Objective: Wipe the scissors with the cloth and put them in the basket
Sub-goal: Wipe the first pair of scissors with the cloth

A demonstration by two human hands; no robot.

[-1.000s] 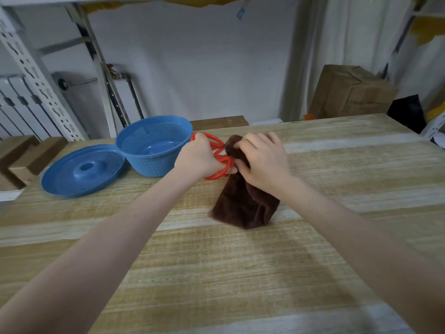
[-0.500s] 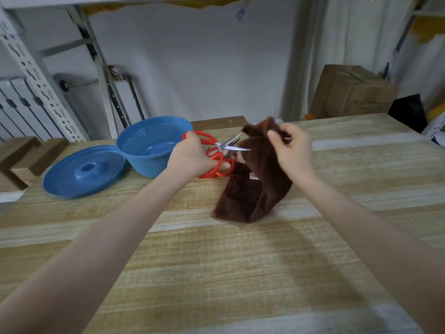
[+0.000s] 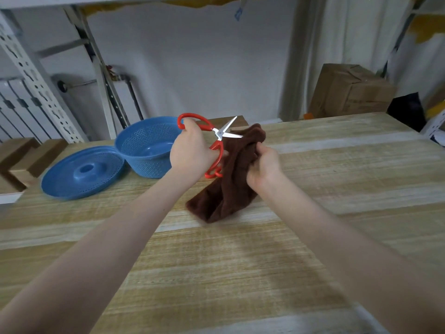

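The left hand holds the scissors up off the tabletop, just right of the basket. Its fingers curl round the red handles, one loop showing above the hand and the other below it. The blades stand apart in a narrow V and point right, away from the basket. The lower blade tip lies over the top edge of the cloth; I cannot tell whether it touches.

The right hand grips the brown cloth, its fingers closed on a bunched fold near the top. The cloth hangs from that grip between the two hands, and its lower end rests crumpled on the tabletop. The lower handle loop sits against the cloth's left side.

The blue basket stands upright at the back left of the tabletop, with nothing visible inside. A blue lid lies just left of it, touching its wall.

Behind the tabletop, a brown box stands at the right, and a perforated metal upright leans at the left
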